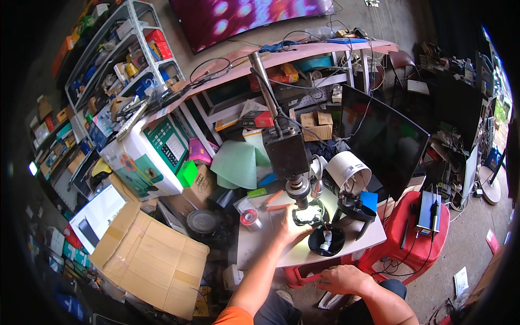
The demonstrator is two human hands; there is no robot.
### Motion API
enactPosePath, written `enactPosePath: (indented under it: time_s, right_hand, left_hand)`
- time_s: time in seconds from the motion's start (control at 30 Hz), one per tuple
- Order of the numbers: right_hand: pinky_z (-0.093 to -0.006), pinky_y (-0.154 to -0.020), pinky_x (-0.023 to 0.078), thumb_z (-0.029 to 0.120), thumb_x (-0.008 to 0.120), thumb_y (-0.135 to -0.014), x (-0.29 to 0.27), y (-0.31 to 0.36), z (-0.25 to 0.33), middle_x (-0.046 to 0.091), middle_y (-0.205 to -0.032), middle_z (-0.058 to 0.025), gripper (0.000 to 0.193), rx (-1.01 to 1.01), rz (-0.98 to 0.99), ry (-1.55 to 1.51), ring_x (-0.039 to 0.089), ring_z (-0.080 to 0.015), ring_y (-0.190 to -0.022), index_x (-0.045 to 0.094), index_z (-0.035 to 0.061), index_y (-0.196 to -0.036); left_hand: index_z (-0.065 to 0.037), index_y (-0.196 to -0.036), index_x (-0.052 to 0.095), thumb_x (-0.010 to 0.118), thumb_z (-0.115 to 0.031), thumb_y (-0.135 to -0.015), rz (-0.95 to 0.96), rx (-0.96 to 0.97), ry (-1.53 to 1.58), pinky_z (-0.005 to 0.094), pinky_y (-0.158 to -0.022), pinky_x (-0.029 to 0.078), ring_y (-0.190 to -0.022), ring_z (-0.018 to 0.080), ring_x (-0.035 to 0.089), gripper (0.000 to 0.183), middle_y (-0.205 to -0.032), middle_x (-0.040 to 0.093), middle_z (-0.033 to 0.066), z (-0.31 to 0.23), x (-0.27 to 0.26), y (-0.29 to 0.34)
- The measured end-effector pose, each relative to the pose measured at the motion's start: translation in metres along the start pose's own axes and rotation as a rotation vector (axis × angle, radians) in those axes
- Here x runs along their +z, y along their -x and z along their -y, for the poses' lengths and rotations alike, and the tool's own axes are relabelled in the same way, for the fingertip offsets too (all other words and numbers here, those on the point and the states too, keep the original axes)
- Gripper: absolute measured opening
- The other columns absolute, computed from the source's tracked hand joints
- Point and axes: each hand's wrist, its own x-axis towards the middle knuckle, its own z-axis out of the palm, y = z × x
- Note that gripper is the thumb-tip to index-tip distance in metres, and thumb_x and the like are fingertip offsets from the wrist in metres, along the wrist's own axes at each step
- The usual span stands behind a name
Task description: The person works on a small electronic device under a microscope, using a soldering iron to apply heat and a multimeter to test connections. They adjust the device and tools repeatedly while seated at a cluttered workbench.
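My left hand (pixel 293 225) is closed on the side of a brightly lit piece (pixel 307 215) under the lens of a black microscope-like device (pixel 286 154) on a metal pole. Glare hides what that piece is. Just nearer to me, a round black housing (pixel 318 244) with a small white part (pixel 326 240) inside sits on the small pale table (pixel 254 249). My right hand (pixel 346 280) hangs by the table's near edge, above my lap, its fingers loosely bent and apart, with nothing visible in them. Right of the lens are a black bracket-like part (pixel 355 208) and a white cylinder (pixel 348 170).
A roll of solder-like wire (pixel 249 218) and orange-handled pliers (pixel 275 205) lie left on the table. A red stool (pixel 428 249) at right carries a grey box (pixel 428 214) with cables. Behind it leans a dark screen (pixel 379 138). A cardboard box (pixel 154 260) stands at left.
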Motion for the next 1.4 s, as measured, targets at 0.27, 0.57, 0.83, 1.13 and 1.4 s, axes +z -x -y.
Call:
enactPosePath:
  time_s: [0.27, 0.57, 0.83, 1.13, 1.4]
  right_hand:
    - [-0.0471, -0.086, 0.053, 0.051, 0.055, -0.094, -0.001, 0.002, 0.002, 0.070, -0.106, -0.0176, 0.051, -0.022, -0.034, 0.000, 0.066, -0.0374, -0.098, 0.065, 0.0073, -0.119]
    - [-0.0473, -0.083, 0.053, 0.051, 0.055, -0.094, -0.002, 0.004, 0.001, 0.070, -0.101, -0.0180, 0.051, -0.032, -0.051, 0.001, 0.067, -0.0380, -0.095, 0.066, 0.0067, -0.115]
    - [-0.0474, -0.083, 0.054, 0.049, 0.057, -0.093, 0.004, 0.000, -0.006, 0.071, -0.091, -0.0204, 0.047, -0.044, -0.079, 0.008, 0.069, -0.0368, -0.091, 0.066, 0.0073, -0.114]
    - [-0.0480, -0.081, 0.054, 0.048, 0.056, -0.093, 0.005, 0.000, -0.005, 0.071, -0.089, -0.0210, 0.046, -0.059, -0.101, 0.000, 0.069, -0.0374, -0.090, 0.066, 0.0067, -0.111]
    - [-0.0476, -0.079, 0.055, 0.047, 0.057, -0.093, 0.005, 0.001, -0.004, 0.071, -0.088, -0.0203, 0.045, -0.056, -0.111, 0.004, 0.069, -0.0377, -0.087, 0.065, 0.0072, -0.113]
  left_hand:
    - [-0.005, -0.125, 0.043, 0.093, -0.014, -0.060, -0.002, -0.066, 0.049, 0.0399, -0.090, 0.053, -0.106, 0.0266, 0.061, 0.083, -0.114, 0.058, 0.0158, -0.004, 0.000, -0.001]
    - [-0.006, -0.126, 0.043, 0.093, -0.016, -0.060, -0.001, -0.006, 0.033, 0.0410, -0.089, 0.053, -0.106, 0.0289, 0.063, 0.083, -0.115, 0.058, 0.0170, 0.009, -0.001, 0.000]
    - [0.000, -0.125, 0.048, 0.093, -0.018, -0.061, 0.034, -0.082, -0.039, 0.0378, -0.087, 0.053, -0.101, 0.0270, 0.067, 0.080, -0.111, 0.066, 0.0182, -0.001, -0.008, 0.001]
    - [0.000, -0.127, 0.046, 0.092, -0.018, -0.060, 0.070, -0.115, -0.067, 0.0401, -0.089, 0.052, -0.104, 0.0299, 0.065, 0.084, -0.113, 0.064, 0.0196, -0.005, -0.010, 0.000]
    - [-0.002, -0.131, 0.045, 0.092, -0.020, -0.061, 0.048, -0.079, -0.100, 0.0399, -0.088, 0.052, -0.104, 0.0302, 0.066, 0.087, -0.114, 0.065, 0.0180, -0.002, -0.009, 0.002]
